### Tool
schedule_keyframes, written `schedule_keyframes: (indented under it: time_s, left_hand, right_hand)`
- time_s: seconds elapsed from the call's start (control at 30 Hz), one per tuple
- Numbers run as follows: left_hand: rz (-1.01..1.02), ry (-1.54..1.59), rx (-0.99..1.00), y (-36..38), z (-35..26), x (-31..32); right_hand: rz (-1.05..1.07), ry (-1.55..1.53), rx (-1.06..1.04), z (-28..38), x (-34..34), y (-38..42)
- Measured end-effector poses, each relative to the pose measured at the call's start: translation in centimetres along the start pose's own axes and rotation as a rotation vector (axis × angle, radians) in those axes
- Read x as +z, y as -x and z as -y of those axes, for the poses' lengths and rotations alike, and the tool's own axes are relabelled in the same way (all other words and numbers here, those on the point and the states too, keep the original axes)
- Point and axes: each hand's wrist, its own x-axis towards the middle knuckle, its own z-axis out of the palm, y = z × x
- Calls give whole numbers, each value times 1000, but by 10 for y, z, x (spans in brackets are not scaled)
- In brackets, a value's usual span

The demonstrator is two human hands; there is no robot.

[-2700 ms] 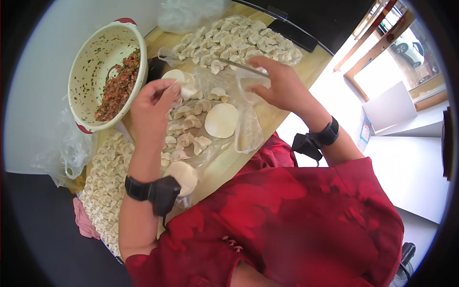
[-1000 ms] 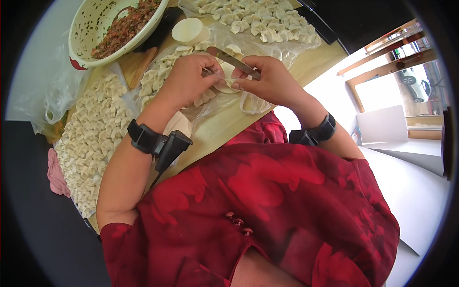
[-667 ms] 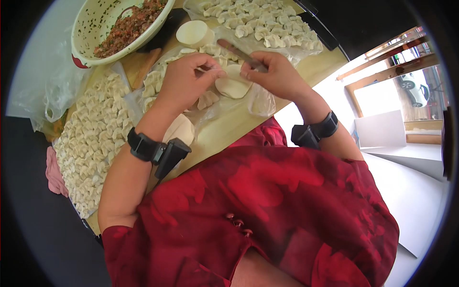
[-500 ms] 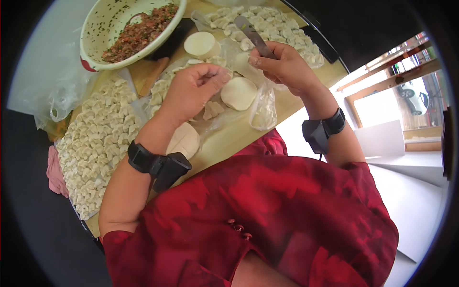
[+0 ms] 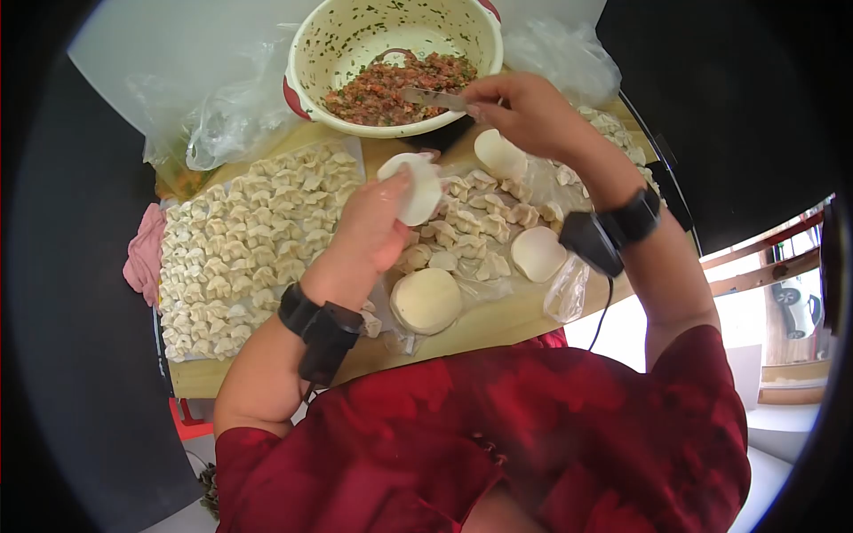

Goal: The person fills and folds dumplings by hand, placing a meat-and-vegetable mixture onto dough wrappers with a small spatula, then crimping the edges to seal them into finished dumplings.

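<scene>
A round, pale dumpling wrapper (image 5: 419,194) lies across the fingers of my left hand (image 5: 369,224), which grips it by the edge with the thumb on top. My right hand (image 5: 531,114) is closed round the handle of a flat metal spreading knife (image 5: 430,98). The blade reaches over the bowl's rim, its tip at the chopped meat filling (image 5: 378,105) flecked with green. That filling sits in the large cream bowl (image 5: 306,75) with red handles. Below my hands are stacks of wrappers: one at the near edge (image 5: 426,304), another on the right (image 5: 538,255), a third by the bowl (image 5: 499,154).
Rows of folded dumplings (image 5: 258,244) cover a sheet on the left of the wooden table (image 5: 391,354). More dumplings (image 5: 471,222) sit between the wrapper stacks. Clear plastic bags (image 5: 227,129) flank the bowl, and a pink cloth (image 5: 144,253) hangs at the left edge.
The view has swung, putting the bowl at top centre. My left hand has picked up a wrapper, and my right hand has brought the spreading knife over to the filling.
</scene>
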Motion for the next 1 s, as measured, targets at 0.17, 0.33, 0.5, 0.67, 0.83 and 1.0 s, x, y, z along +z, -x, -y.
schedule_keyframes:
  time_s: [0.17, 0.33, 0.5, 0.67, 0.83, 1.0]
  left_hand:
    - [-167, 148, -14, -5, -10, -27]
    - [-252, 142, 9, -14, -13, -31]
    - [-311, 58, 61, -26, -10, -41]
    - [-332, 162, 2, -32, -12, -38]
    - [-308, 222, 21, -36, -11, -31]
    - [-242, 195, 17, -31, -20, -11]
  right_hand:
    - [-184, 543, -121, -16, 11, -59]
    - [-69, 638, -84, -29, 31, -88]
    - [171, 762, -215, -26, 16, -89]
    - [152, 659, -202, -33, 17, -97]
    - [108, 651, -278, -43, 34, -109]
    - [184, 579, -242, -37, 21, -98]
